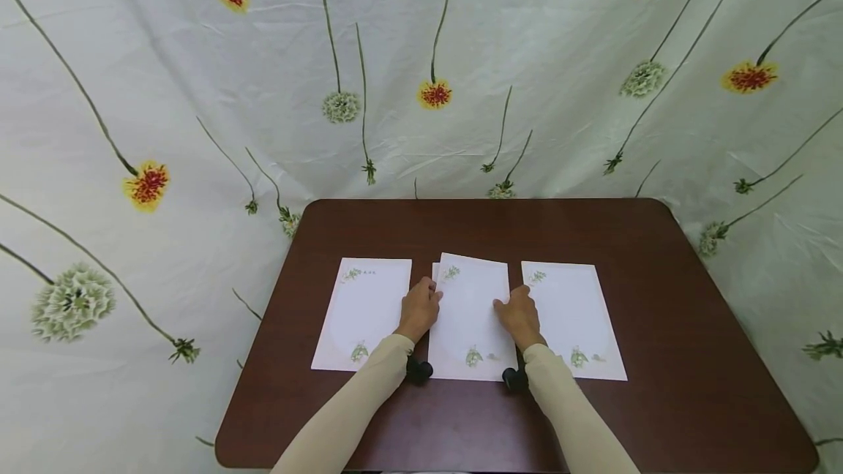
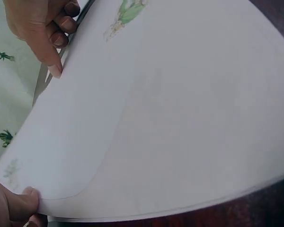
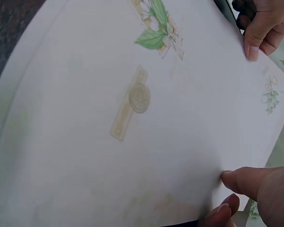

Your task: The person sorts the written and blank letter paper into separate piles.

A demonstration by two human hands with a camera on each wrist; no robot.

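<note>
A white sheet of paper (image 1: 474, 313) with printed flowers is held between both hands at the middle of the table. My left hand (image 1: 419, 309) pinches its left edge, thumb (image 2: 31, 198) on top and fingers partly hidden underneath. On the opposite edge my right hand (image 1: 519, 317) pinches the paper, its thumb (image 3: 236, 179) lying on the face. Another sheet's corner (image 1: 435, 270) peeks out behind the upper left of the held one. In the right wrist view the held sheet (image 3: 75, 156) bows slightly and shows a pale seal print (image 3: 139, 98).
One printed sheet (image 1: 362, 306) lies to the left and another sheet (image 1: 573, 313) to the right, both flat on the dark brown table (image 1: 685, 357). A white flower-patterned cloth (image 1: 560, 42) hangs behind the table. Dark round devices (image 1: 418, 370) sit at the wrists.
</note>
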